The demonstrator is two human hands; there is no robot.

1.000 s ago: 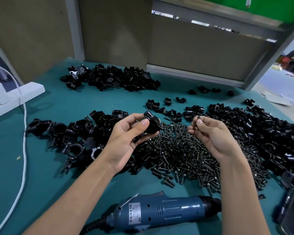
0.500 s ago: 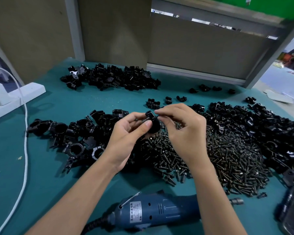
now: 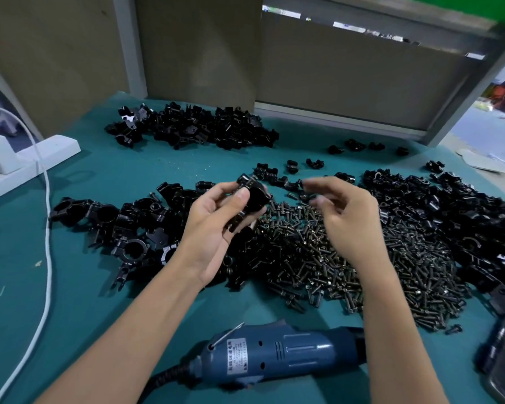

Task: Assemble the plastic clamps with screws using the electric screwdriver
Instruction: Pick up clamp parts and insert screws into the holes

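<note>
**Left hand grips one clamp over the screws, right hand blurred beside it**

The left thumb [image 3: 241, 196] presses on the near face of a black plastic clamp [image 3: 255, 196], and the other fingers curl round its far side, so the left hand [image 3: 213, 228] holds the piece raised above the table, palm turned up and toward the right. Just beside it, apart from the clamp, the right hand [image 3: 347, 217] hovers with its fingers [image 3: 327, 188] loosely bent toward the clamp. Motion blur smears the fingertips, so whether they pinch a screw cannot be told.

Below both hands a broad heap of dark screws [image 3: 333, 266] lies on the teal table cover [image 3: 129, 176]. A cluster of black clamp parts [image 3: 123, 225] sits left of the heap, touching its edge. A larger spread of black pieces [image 3: 464, 217] borders the heap on the right. A third pile [image 3: 193, 129] lies well apart near the back wall, with a few loose pieces scattered between.

At the near edge the blue electric screwdriver [image 3: 280, 354] lies on its side between the forearms, its tip end hidden behind the right forearm. A white cable [image 3: 45, 228] runs down the left side from a white power strip [image 3: 27, 161].
</note>
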